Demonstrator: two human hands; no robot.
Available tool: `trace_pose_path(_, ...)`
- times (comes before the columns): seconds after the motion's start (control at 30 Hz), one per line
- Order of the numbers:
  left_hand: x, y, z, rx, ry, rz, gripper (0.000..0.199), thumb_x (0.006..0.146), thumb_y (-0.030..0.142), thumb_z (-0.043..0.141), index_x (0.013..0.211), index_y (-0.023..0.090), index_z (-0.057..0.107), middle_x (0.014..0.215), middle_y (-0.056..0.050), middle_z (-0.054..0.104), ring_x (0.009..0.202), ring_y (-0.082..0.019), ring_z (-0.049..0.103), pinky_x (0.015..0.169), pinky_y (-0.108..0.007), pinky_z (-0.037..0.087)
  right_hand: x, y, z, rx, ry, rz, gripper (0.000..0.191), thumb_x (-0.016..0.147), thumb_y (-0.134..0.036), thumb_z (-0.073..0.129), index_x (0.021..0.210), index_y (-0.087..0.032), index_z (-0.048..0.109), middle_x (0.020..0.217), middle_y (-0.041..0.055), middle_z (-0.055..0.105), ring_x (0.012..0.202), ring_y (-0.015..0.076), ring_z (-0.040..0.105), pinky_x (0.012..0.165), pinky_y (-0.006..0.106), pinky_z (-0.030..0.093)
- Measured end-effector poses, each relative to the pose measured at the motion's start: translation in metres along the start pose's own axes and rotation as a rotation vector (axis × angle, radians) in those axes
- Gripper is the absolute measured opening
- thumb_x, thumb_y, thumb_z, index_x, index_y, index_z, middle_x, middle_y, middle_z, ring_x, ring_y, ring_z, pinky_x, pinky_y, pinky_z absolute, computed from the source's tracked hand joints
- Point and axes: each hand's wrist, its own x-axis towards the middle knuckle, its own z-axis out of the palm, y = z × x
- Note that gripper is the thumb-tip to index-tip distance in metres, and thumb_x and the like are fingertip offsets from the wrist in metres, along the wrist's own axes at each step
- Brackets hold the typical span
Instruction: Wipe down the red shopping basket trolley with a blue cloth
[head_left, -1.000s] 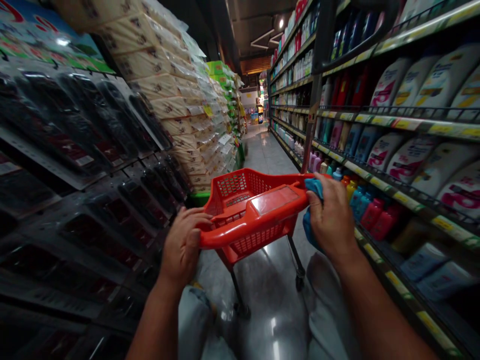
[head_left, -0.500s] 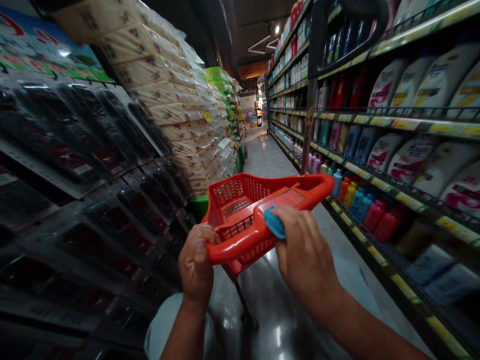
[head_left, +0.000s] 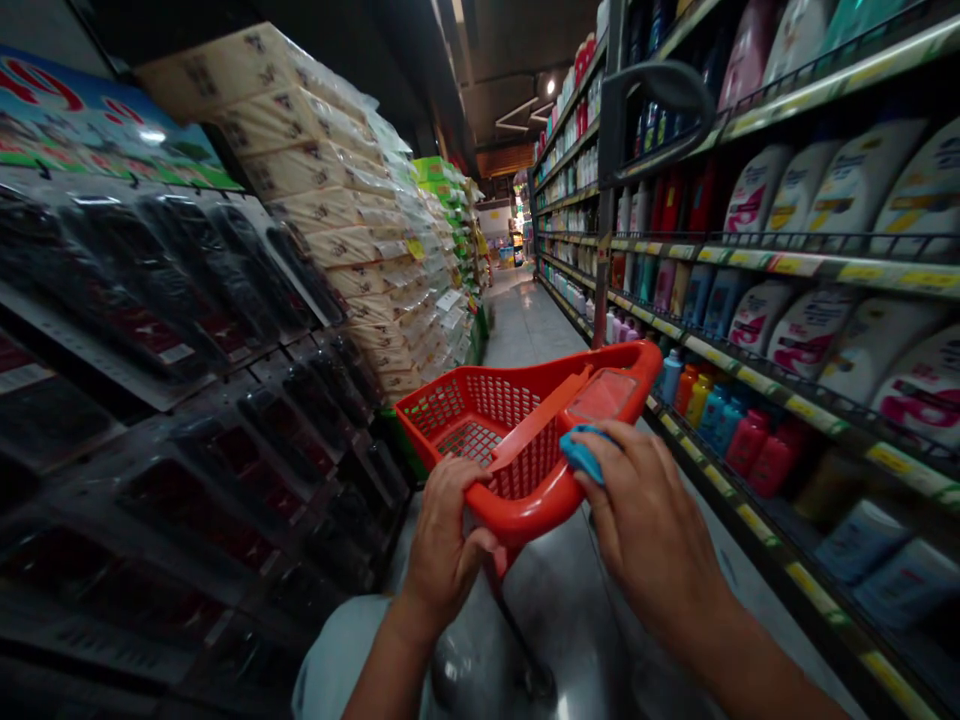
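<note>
A red plastic shopping cart [head_left: 480, 400] stands in front of me, its perforated basket tilted and turned toward the left. My left hand [head_left: 448, 540] is closed around the left end of the cart's handle [head_left: 525, 515], thumb underneath. In my right hand [head_left: 649, 520] is a blue cloth [head_left: 583, 452], pressed against the handle beside the pinkish panel [head_left: 602, 394]. My right fingertips lie over the cloth and partly hide it.
Shelves of shampoo bottles [head_left: 862, 180] line the right side, with price strips along their edges. Stacked beige packs [head_left: 322, 200] rise at the left, beyond a rack of dark blister-packed goods [head_left: 217, 430]. A grey tiled aisle [head_left: 517, 305] runs ahead.
The cart has swung round, its handle's left end moving right and its basket showing more. My left hand has shifted right with it. My right hand and the cloth have moved slightly right.
</note>
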Motion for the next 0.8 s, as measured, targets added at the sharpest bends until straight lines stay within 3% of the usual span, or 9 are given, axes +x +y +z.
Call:
trace_pose_path(0.1,0.000,0.007,0.011,0.018,0.011,-0.019,0.066,0.092,0.075,0.029,0.121,0.023,0.056,0.115,-0.011,0.064,0.116,-0.026,0.059,0.109,-0.048,0.044,0.000,-0.004,-0.002,-0.047,0.048,0.049,0.030,0.100,-0.023,0.045,0.124,-0.017,0.062,0.124,0.0164,0.063,0.112,0.0311,0.058,0.090,0.049,0.056)
trace_pose_path(0.23,0.001,0.024,0.027,0.073,0.074,-0.021,0.063,0.094,0.071,0.028,0.125,0.022,0.053,0.119,-0.012,0.064,0.119,-0.026,0.058,0.112,-0.050,0.042,-0.011,-0.014,-0.012,0.017,-0.005,-0.077,0.033,0.099,-0.017,0.044,0.127,-0.021,0.061,0.122,0.0120,0.066,0.106,0.0274,0.059,0.087,0.043,0.056)
trace_pose_path(0.3,0.002,0.023,0.027,0.067,0.020,-0.022,0.060,0.097,0.066,0.030,0.133,0.023,0.051,0.127,-0.013,0.062,0.125,-0.027,0.056,0.114,-0.050,0.040,-0.010,-0.008,-0.018,0.023,-0.027,-0.068,0.033,0.099,-0.017,0.045,0.126,-0.021,0.062,0.122,0.0113,0.066,0.106,0.0271,0.059,0.088,0.043,0.056)
trace_pose_path(0.43,0.003,-0.014,0.018,0.076,-0.134,-0.093,0.057,0.100,0.058,0.035,0.143,0.024,0.046,0.141,-0.014,0.056,0.136,-0.026,0.049,0.117,-0.050,0.039,0.000,0.011,-0.023,-0.073,-0.028,0.045,0.031,0.097,-0.021,0.048,0.124,-0.021,0.063,0.123,0.0129,0.065,0.108,0.0305,0.059,0.088,0.048,0.055)
trace_pose_path(0.6,-0.006,-0.066,0.023,0.192,-0.150,-0.227,0.051,0.099,0.057,0.037,0.131,0.021,0.053,0.131,-0.013,0.060,0.131,-0.027,0.052,0.115,-0.053,0.041,-0.001,0.006,-0.025,-0.127,-0.063,-0.060,0.038,0.093,-0.013,0.048,0.127,-0.022,0.063,0.124,0.0115,0.067,0.104,0.0306,0.057,0.087,0.049,0.055)
trace_pose_path(0.7,-0.009,-0.072,0.033,0.234,-0.136,-0.198,0.050,0.099,0.056,0.037,0.129,0.020,0.053,0.128,-0.013,0.061,0.129,-0.028,0.052,0.113,-0.053,0.043,-0.001,0.010,-0.026,-0.102,-0.067,-0.063,0.038,0.093,-0.013,0.047,0.127,-0.022,0.063,0.125,0.0108,0.067,0.105,0.0299,0.057,0.089,0.049,0.055)
trace_pose_path(0.8,-0.007,-0.064,0.046,0.267,-0.117,-0.185,0.051,0.098,0.059,0.039,0.125,0.019,0.054,0.124,-0.014,0.061,0.125,-0.029,0.054,0.110,-0.053,0.045,0.000,0.019,-0.022,-0.145,0.004,0.050,0.036,0.095,-0.017,0.049,0.128,-0.021,0.063,0.122,0.0126,0.066,0.105,0.0309,0.057,0.088,0.050,0.055)
